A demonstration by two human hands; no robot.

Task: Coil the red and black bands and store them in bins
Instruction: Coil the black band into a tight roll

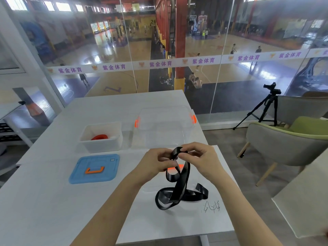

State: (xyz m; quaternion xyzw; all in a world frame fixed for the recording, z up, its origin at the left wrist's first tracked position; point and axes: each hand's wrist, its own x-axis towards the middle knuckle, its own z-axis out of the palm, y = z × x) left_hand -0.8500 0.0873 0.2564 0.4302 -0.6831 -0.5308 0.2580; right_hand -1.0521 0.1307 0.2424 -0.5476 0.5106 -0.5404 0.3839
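Black band, one: upper end pinched and bent into a small loop between both hands above the table, the strip hanging roughly straight down from there; lower part lies in loose twisted loops on the white table, with the free end pointing right.

Left hand: fingers closed on the left side of the band's top loop, thumb and forefinger pinching it.

Right hand: fingers curled shut on the right side of the same loop.

Red band, one: coiled, lying flat inside the white bin, at the left rear of the table.

Bins, two: the white bin, and a clear bin with orange clips just to its right, beyond the hands. Whether the clear bin holds anything cannot be told.

Blue lid, one: flat on the table in front of the white bin, orange handle up.

Tripod with camera, one: on the floor, right of the table.

Chair, one counted: grey with a green cushion, far right.
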